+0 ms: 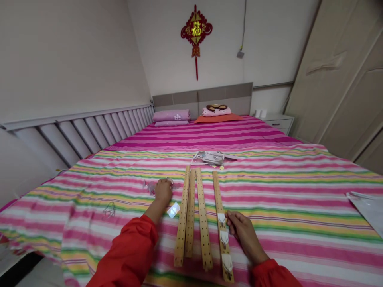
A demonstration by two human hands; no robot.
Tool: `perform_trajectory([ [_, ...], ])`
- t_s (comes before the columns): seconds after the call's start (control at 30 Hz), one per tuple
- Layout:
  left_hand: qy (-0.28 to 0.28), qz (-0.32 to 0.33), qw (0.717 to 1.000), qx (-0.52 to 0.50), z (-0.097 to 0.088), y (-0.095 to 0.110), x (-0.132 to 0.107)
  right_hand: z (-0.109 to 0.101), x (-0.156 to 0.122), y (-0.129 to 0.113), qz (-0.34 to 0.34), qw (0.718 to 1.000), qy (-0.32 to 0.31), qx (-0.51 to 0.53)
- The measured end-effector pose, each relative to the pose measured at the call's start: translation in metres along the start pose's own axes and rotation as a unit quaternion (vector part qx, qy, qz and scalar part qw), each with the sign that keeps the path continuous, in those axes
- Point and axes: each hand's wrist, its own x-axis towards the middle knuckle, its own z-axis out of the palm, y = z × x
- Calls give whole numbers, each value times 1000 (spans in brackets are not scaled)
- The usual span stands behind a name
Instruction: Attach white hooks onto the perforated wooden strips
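Observation:
Four perforated wooden strips [202,219] lie lengthwise in front of me on the striped sheet. Along the near half of the rightmost strip [218,195] sit three white hooks [224,238]. My right hand [243,233] is beside the farthest hook, its curled fingertips pinched together at the strip's right edge; whether anything is between them is hidden. Left of the strips, my left hand [163,192] reaches palm down into a small heap of clear plastic pieces [149,186]. Its fingers are bent, and what they hold is covered by the hand.
A shiny label [173,210] lies near my left wrist. Farther left is a clear plastic scrap [109,209]. Beyond the strips rests a clear bag [209,158] with pale contents. A white packet [368,209] lies at right. Folded bedding [171,116] is near the headboard [224,95].

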Motion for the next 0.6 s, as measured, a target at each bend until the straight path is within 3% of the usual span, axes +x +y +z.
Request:
perform_trajectory([
  [0.13,18,-1,1000,-3,-1,-1,0,-1,1,2,-4,1000,-3,-1],
  [0.23,75,-23,994,-82,-6,-4,-1,-2,2,3,-4,1000,-1,-8],
  [0.4,155,-115,923,-332,-10,-13,-5,-3,4,6,4,1000,-3,9],
  [0.6,145,-155,895,-392,-4,-25,-15,-1,4,5,-10,1000,2,7],
])
